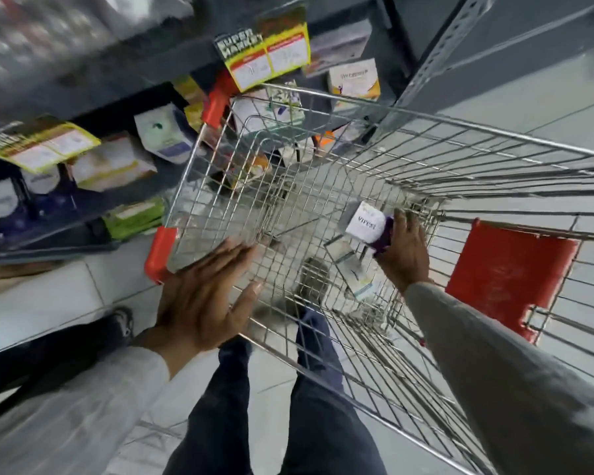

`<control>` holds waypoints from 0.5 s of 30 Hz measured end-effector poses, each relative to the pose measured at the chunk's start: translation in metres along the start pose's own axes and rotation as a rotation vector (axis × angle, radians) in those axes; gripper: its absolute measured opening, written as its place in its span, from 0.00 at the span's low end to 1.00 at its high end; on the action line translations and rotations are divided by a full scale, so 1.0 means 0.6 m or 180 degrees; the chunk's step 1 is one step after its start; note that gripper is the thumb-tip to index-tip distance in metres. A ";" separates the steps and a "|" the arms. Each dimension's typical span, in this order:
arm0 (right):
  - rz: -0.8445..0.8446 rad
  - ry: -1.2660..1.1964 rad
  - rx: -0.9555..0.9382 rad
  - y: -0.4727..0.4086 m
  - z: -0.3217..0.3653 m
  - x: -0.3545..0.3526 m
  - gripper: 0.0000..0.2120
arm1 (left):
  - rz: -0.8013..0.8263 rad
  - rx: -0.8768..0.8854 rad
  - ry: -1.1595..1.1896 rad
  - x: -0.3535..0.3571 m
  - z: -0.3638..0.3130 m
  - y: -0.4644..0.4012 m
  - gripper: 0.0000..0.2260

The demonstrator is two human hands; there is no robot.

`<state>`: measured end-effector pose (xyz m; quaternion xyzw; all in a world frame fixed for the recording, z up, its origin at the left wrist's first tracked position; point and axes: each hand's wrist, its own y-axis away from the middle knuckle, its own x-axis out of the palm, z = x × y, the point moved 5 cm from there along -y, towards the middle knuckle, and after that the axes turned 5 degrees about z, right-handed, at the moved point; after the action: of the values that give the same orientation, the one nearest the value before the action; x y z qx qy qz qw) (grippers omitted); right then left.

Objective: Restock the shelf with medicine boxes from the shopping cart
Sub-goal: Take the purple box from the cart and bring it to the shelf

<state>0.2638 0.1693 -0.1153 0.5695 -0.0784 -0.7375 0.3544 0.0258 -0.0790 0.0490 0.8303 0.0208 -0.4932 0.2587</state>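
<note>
My right hand (407, 252) reaches into the wire shopping cart (426, 132) and grips a white and purple medicine box (367, 226) near the cart's bottom. Another pale box (355, 274) lies on the cart floor just below it. My left hand (206, 299) is open, fingers spread, resting against the cart's near left rim. The dark shelf (93, 204) at upper left holds several medicine boxes, among them a white one (165, 133) and a green one (134, 217).
Yellow price tags (271, 60) hang from the shelf edges. The cart has red corner bumpers (160, 253) and a red child-seat flap (508, 275). My legs in dark trousers (240, 406) stand beside the cart on a pale tiled floor. A perforated metal upright (436, 53) rises at upper right.
</note>
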 end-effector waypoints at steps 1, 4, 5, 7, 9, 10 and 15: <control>0.0019 -0.0007 -0.0096 -0.004 -0.001 0.003 0.43 | -0.0043 0.0025 -0.0040 0.001 0.002 -0.001 0.26; 0.0082 -0.0013 -0.0130 0.001 0.001 -0.003 0.40 | -0.0009 0.0026 -0.0137 0.006 0.011 -0.001 0.27; 0.0066 0.0003 -0.0142 0.009 0.008 -0.011 0.41 | 0.0033 0.0014 -0.0153 0.006 0.012 -0.001 0.27; 0.0013 -0.0014 -0.0193 0.032 0.031 -0.041 0.42 | 0.0138 -0.0009 -0.0144 0.003 0.009 -0.002 0.28; -0.0098 -0.0075 -0.0334 0.066 0.068 -0.090 0.43 | 0.0285 -0.0102 0.0079 -0.007 -0.002 0.002 0.29; -0.0180 -0.0104 -0.0449 0.086 0.094 -0.121 0.43 | 0.0294 -0.0146 0.0215 -0.021 -0.007 0.005 0.29; -0.0498 -0.0234 -0.1360 0.215 0.263 -0.318 0.42 | -0.0808 0.0088 0.0491 -0.216 -0.047 0.046 0.25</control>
<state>0.1978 0.1456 0.1550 0.4586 0.1111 -0.7828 0.4056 -0.0097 -0.0617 0.1784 0.8599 0.1386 -0.4570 0.1805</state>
